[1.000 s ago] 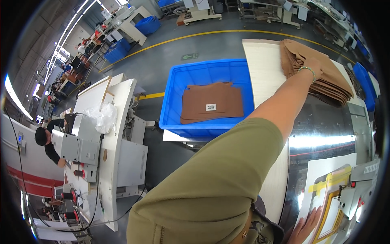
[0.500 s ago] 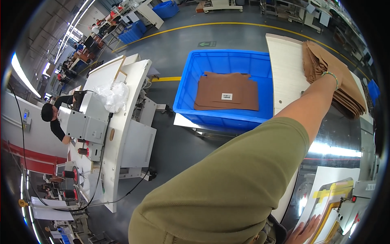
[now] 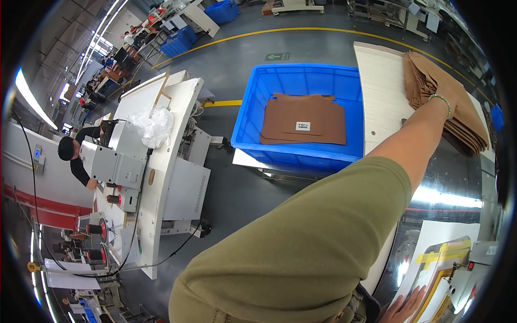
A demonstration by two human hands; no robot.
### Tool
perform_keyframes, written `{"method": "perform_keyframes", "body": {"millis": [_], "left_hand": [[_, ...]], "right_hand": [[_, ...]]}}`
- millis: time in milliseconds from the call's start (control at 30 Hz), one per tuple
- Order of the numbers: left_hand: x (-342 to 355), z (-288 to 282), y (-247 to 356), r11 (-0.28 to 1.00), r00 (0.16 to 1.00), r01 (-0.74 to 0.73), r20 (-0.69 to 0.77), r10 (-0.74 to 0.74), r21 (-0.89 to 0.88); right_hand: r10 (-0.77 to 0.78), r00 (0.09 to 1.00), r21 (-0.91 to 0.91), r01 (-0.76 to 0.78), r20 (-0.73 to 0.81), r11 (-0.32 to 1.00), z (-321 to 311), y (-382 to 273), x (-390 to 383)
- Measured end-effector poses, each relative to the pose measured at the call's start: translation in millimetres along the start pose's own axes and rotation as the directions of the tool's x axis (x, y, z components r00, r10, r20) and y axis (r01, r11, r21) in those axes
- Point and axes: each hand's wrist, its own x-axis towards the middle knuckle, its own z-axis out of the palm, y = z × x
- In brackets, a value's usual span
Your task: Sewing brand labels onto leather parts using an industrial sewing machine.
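Observation:
My left arm, in an olive green sleeve with a beaded bracelet at the wrist, stretches across to a stack of brown flat pieces (image 3: pixel 425 81) at the far right. On top of that stack lies my left hand (image 3: pixel 456 98); its fingers blend into the brown and cannot be made out. At the lower right, my right hand (image 3: pixel 405 308) rests with fingers stretched out beside a yellow-edged frame (image 3: pixel 439 288) on a white sheet (image 3: pixel 458 230). Inside a blue bin (image 3: pixel 245 126) lie more brown pieces (image 3: pixel 277 121), the top one with a small white label (image 3: pixel 302 126).
A pale board (image 3: pixel 377 81) stands between bin and stack. Part of a machine (image 3: pixel 471 274) sits by my right hand. To the left, a white worktable (image 3: pixel 167 161) carries a grey sewing machine (image 3: pixel 116 167) and clear plastic (image 3: pixel 153 126); a person (image 3: pixel 78 161) is beyond it.
The view has shifted very slightly. Both my hands stay where they were, the left on the brown stack and the right by the frame.

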Motion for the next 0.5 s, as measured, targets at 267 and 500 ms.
{"method": "perform_keyframes", "body": {"millis": [267,500], "left_hand": [[-2,-5,-4,0.981,0.998,0.055,-0.017,-0.060,-0.187],[-15,-14,4,0.963,0.996,0.051,-0.055,-0.068,-0.266]], "right_hand": [[0.013,1.000,0.015,-0.013,0.016,1.000,-3,-6,5],[0.033,0.999,0.021,-0.033,0.020,0.999,-5,-8,2]]}}
